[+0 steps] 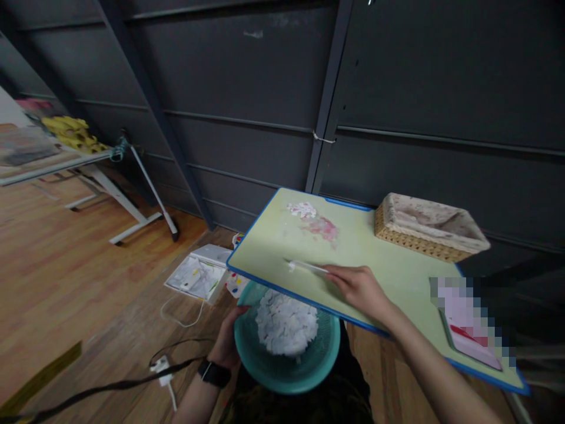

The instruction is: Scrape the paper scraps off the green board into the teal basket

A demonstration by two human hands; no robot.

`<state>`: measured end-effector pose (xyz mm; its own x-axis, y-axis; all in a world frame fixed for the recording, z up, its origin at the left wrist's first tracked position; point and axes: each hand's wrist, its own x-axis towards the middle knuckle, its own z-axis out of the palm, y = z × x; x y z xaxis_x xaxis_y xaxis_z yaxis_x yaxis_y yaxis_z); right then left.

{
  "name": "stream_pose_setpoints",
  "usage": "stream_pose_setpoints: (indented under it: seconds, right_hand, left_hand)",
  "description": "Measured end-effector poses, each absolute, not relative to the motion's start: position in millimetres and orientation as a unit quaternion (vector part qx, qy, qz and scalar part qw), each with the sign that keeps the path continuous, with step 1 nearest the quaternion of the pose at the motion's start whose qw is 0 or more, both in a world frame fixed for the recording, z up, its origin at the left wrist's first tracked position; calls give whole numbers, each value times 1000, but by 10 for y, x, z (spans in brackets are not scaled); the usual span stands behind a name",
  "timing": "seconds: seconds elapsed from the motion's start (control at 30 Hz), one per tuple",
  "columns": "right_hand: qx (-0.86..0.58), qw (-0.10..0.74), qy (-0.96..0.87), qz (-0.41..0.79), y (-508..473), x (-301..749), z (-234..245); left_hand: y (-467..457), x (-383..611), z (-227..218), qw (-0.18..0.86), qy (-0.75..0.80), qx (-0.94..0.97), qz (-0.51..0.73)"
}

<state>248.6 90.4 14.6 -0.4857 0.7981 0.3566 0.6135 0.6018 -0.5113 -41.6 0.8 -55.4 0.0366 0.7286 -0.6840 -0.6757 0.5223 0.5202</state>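
My left hand is closed on the left rim of a teal plastic basket at my lap. Inside lies a heap of torn, whitish paper-like pieces. Over the pale yellow-green, blue-edged table, my right hand grips a thin white stick-like tool, whose exact kind I cannot make out. A small white scrap lies by its far tip. Beyond it are a little pile of white bits and a wet-looking pink smear.
A cloth-lined wicker basket stands at the table's back right, with a blurred-out flat object nearer me. On the floor at left are an open white box and a power strip with cords. Another table stands far left.
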Motion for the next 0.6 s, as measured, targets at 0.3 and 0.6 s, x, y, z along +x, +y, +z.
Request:
stream_pose_setpoints:
  seconds: [0.3, 0.6]
  right_hand:
    - [-337, 327, -874, 122, 185, 2398, 124]
    - [-361, 357, -851, 135, 253, 2353, 145]
  left_hand:
    - [-34, -451, -562, 703, 500, 42, 504]
    - [-48, -455, -623, 700, 493, 49, 514]
